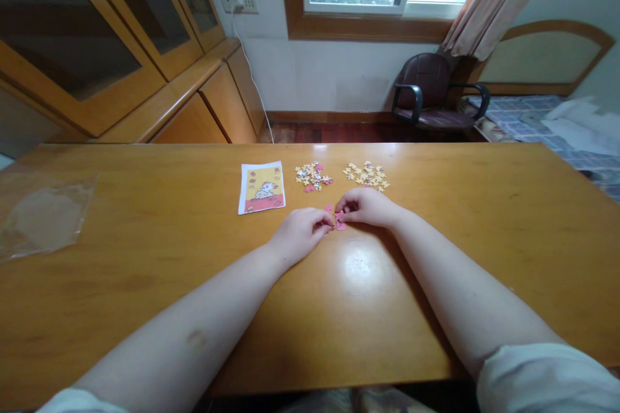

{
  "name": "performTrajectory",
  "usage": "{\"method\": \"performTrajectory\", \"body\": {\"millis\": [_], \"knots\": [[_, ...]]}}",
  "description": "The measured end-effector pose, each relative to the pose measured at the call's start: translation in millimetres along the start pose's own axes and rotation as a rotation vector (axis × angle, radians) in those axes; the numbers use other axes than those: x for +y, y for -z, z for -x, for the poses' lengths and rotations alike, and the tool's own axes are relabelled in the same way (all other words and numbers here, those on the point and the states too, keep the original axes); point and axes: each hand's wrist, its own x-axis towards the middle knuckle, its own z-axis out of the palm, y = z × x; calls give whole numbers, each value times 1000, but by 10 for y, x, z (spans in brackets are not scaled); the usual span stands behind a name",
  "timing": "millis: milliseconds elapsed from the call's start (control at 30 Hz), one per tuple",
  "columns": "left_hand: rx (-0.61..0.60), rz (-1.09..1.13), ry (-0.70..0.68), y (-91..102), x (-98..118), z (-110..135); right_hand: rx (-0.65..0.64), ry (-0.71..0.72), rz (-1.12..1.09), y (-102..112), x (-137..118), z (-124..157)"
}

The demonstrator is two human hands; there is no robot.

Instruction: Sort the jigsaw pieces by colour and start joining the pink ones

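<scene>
Between my two hands lie a few pink jigsaw puzzle pieces [340, 226] on the wooden table. My left hand [305, 230] rests at their left side, thumb and fingers pinched at the edge of a pink piece. From the right, my right hand [365, 206] closes its fingertips on the pink pieces, partly covering them. Just beyond are a mixed pile of yellow, white and pink puzzle pieces [312, 177] and a pile of mostly yellow puzzle pieces [367, 175]. A picture card [263, 188] with a white animal on yellow and pink lies left of the piles.
The table [159, 206] spans the view. A clear plastic bag [46, 216] lies at its left. Beyond stand a glass-doored cabinet [159, 71], a dark armchair [429, 90] under the window, and a bed [547, 116] at right. A white cord [252, 71] hangs from the wall socket.
</scene>
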Motion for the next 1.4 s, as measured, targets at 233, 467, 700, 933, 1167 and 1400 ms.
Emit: {"method": "performTrajectory", "body": {"millis": [233, 467, 700, 933, 1167, 1400], "knots": [[30, -115, -33, -42, 16, -25, 3, 9, 8, 6, -41, 3], [9, -183, -43, -61, 19, -18, 6, 11, 17, 8, -47, -3], [28, -249, -90, -22, 69, 41, 8, 8, 22, 11, -38, 1], [40, -288, -61, -38, 62, 56, 4, 6, 21, 8, -46, 3], [66, -283, -25, -39, 64, 41, 0, 3, 10, 7, -39, 0], [49, -275, -40, -60, 46, 31, 2, -6, 5, 11, -49, 1]]}}
